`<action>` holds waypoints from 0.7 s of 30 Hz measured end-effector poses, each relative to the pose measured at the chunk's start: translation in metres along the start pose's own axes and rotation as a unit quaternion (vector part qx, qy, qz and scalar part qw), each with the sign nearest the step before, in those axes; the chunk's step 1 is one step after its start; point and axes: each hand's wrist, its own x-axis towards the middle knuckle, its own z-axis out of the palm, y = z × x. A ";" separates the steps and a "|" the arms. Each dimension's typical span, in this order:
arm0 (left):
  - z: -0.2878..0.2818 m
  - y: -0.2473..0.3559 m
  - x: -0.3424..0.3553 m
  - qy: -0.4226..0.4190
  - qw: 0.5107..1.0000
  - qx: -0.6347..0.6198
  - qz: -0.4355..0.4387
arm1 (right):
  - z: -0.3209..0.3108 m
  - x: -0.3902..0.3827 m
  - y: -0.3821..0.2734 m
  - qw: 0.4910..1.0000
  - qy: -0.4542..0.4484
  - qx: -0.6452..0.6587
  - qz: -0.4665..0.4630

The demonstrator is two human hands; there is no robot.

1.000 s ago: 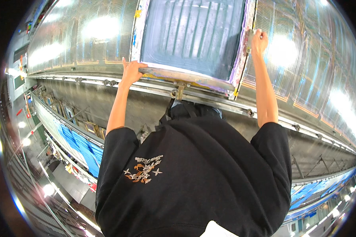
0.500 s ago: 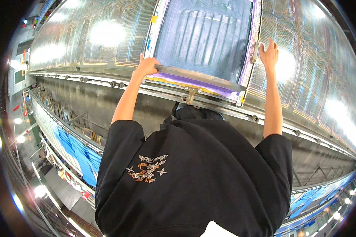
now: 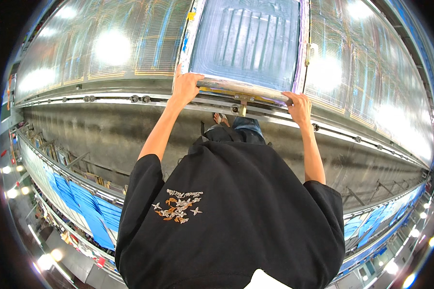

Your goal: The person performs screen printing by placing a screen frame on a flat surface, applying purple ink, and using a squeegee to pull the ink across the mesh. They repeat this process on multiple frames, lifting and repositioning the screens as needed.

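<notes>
A screen-printing frame with a blue-grey mesh lies on the long table in front of me. Purple, yellow and white ink smears mark its rim. Across its near end runs a long squeegee. My left hand is closed on the squeegee's left end, its index finger stretched up along the frame's side. Around the right end my right hand is closed, fingers bent over the bar. Darker vertical stripes show in the mesh.
A metal rail with bolts runs along the near table edge, and a bracket sits on it below the frame. A clamp is at the frame's right side. Behind me stands another long table with blue sheets.
My right hand has left the clamp side of the frame and come down onto the squeegee's right end. My left hand stays at the left end. The view has shifted slightly.
</notes>
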 end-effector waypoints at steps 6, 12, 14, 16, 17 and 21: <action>0.010 -0.022 0.005 -0.056 0.998 0.001 -0.014 | 0.017 0.015 -0.002 0.996 -0.079 0.004 0.036; 0.052 -0.033 -0.001 0.102 0.994 0.030 0.037 | 0.058 0.011 0.004 0.992 0.081 -0.096 -0.032; 0.049 -0.031 0.025 0.092 0.996 0.019 0.008 | 0.066 0.037 0.013 0.990 0.103 -0.100 -0.014; 0.047 -0.036 0.065 0.108 0.994 0.029 -0.003 | 0.064 0.084 0.030 0.987 0.122 -0.105 -0.031; 0.047 -0.044 0.092 0.112 0.993 0.043 -0.002 | 0.061 0.111 0.039 0.985 0.129 -0.112 -0.036; 0.035 -0.071 0.233 0.124 0.990 0.056 0.024 | 0.054 0.233 0.092 0.980 0.153 -0.123 -0.036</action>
